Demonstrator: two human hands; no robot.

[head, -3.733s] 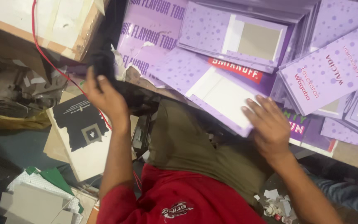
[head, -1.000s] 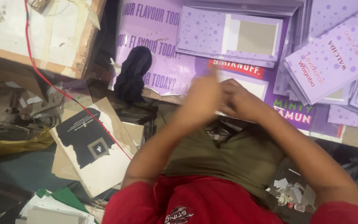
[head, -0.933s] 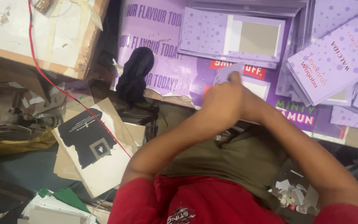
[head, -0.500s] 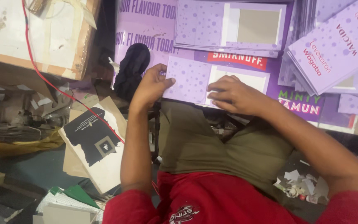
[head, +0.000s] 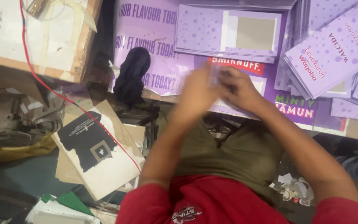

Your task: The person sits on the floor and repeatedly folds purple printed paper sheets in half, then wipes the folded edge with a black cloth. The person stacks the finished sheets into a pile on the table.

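Saw, off the left edge of the tabletop, a white board in a wooden frame (head: 42,37), with a thin red cable (head: 63,96) trailing down from it across a torn white card with a black printed patch (head: 98,155). Judged the cable a snag risk for a left elbow swung outward, with the board likely dragged along.

Found next a dark crumpled cloth (head: 131,74) draped over the near edge of the tabletop, on a large purple printed poster (head: 154,45). Judged it loose enough to slide off under a brush of the forearm.

Met then the left hand (head: 197,89) and the right hand (head: 239,85), drawn close together and smeared by motion, over a pale purple dotted card sheet (head: 266,85) at the near edge of the tabletop. Could not tell whether either hand was clamped on the sheet or merely pressed against it. Judged creasing or tearing of the thin card possible at such speed, and a slip over the near edge possible too.

Noted beyond, toward the far edge, a flat stack of purple dotted cartons with grey windows (head: 237,31), and toward the right edge a fanned stack of purple lettered cartons (head: 332,54), tilted and overlapping. Judged the fan liable to slide under a nudge from the right forearm.
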